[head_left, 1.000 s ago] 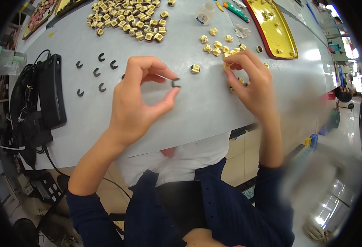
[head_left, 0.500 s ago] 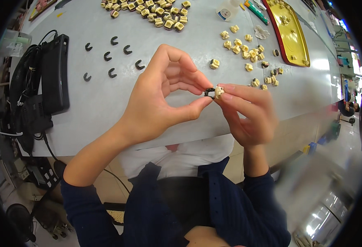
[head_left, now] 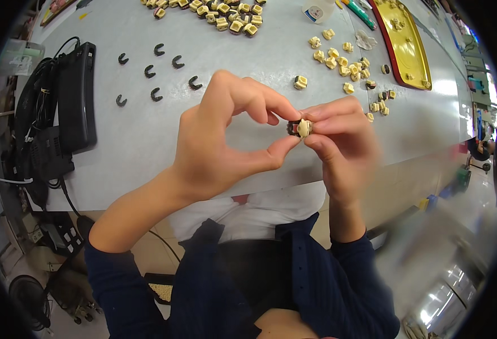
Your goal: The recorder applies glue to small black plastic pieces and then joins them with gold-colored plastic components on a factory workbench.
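Over the near part of the grey table, my left hand (head_left: 200, 144) pinches a black C-shaped piece (head_left: 291, 129) between thumb and forefinger, the fingers bowed into a ring. Against its open side, my right hand (head_left: 347, 138) grips a small cream plastic block (head_left: 305, 128) with thumb and fingertips. The two pieces touch, and something reddish shows between them. Fingertips partly cover both, so how deep the block sits inside the C cannot be told. Several loose black C-shaped pieces (head_left: 156, 94) lie left of my hands. A lone cream-and-black block (head_left: 300, 82) rests just beyond them.
A heap of cream-and-dark blocks (head_left: 236, 26) lies at the far middle, with scattered cream blocks (head_left: 344, 70) to the right. Beyond these are a yellow tray (head_left: 409, 59) with a red rim, a clear bottle (head_left: 316, 11) and crumpled tissue (head_left: 365, 39). A black device (head_left: 77, 96) with cables stands left.
The black C-shaped piece and the cream block have come closer together, and the block has turned. My right thumb now shows below it. The view has shifted slightly.
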Available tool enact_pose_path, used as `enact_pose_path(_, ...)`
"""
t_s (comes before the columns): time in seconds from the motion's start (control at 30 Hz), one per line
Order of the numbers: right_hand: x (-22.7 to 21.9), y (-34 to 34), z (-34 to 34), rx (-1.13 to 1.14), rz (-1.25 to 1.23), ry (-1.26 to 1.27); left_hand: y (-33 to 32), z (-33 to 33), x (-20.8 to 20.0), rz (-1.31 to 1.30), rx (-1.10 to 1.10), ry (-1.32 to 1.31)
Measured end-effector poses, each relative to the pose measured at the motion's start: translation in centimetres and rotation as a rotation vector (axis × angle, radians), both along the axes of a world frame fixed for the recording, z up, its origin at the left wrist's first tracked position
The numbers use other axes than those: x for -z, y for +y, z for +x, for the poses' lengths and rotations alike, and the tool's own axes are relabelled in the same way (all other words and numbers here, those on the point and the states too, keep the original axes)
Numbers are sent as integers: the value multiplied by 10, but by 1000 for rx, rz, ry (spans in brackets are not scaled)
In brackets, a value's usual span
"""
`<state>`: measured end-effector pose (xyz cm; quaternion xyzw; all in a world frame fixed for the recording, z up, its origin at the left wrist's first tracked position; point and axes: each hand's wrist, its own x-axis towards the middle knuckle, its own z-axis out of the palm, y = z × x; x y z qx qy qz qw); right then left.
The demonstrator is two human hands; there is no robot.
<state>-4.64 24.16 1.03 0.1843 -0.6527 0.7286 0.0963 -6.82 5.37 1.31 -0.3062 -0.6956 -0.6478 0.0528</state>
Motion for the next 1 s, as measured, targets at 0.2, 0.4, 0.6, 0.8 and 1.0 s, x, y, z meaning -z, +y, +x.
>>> enact_pose_path(0.2,-7,3,-2,-213,-366,-569,-5,-5,4,-74,-10,220)
enact_pose_path(0.4,-14,20,-6,-493,-389,-802,-6,-4,3,-63,44,305)
enact_pose_path(0.6,-19,35,-12,-116,-78,-561,-46,-29,-37,-442,-282,466)
enact_pose_path(0.8,-15,45,-23,289,796,40,-51,-8,-32,-866,-546,59)
enact_pose_path(1.0,-3,34,-28,375,931,163,-46,-5,-18,-841,-604,17)
